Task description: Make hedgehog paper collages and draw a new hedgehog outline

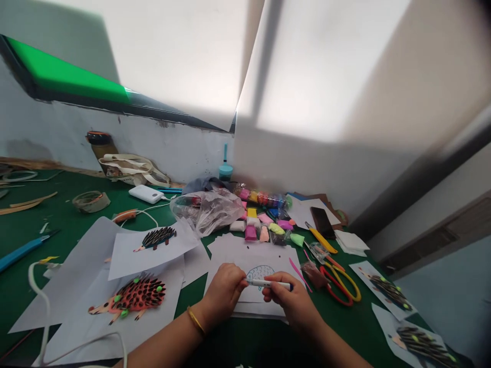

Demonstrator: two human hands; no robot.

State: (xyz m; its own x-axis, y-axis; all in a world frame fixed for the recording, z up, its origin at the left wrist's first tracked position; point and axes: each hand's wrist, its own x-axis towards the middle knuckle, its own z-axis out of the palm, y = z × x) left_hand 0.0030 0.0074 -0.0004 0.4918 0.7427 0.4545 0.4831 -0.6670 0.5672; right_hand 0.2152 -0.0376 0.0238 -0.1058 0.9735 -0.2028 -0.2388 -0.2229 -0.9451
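Note:
A white marker pen (264, 283) with a dark blue end lies level between my hands, above a sheet of white paper (226, 253). My right hand (289, 299) grips its barrel between thumb and fingers. At its left end the closed fingers of my left hand (224, 289) pinch the tip; whether a cap is between them is hidden. Just behind the pen, a blue line drawing of a fish with scales (261, 271) shows on the paper, partly covered by pen and hands. A few small dark bits sit higher on the sheet.
Packets of coloured clay (251, 233) and a plastic bag (210, 209) lie behind the paper. To the right are scissors (347, 283), a yellow cutter (322, 240) and a phone (322, 222). Hedgehog pictures (134, 299) spread left, near a white cable (45, 306).

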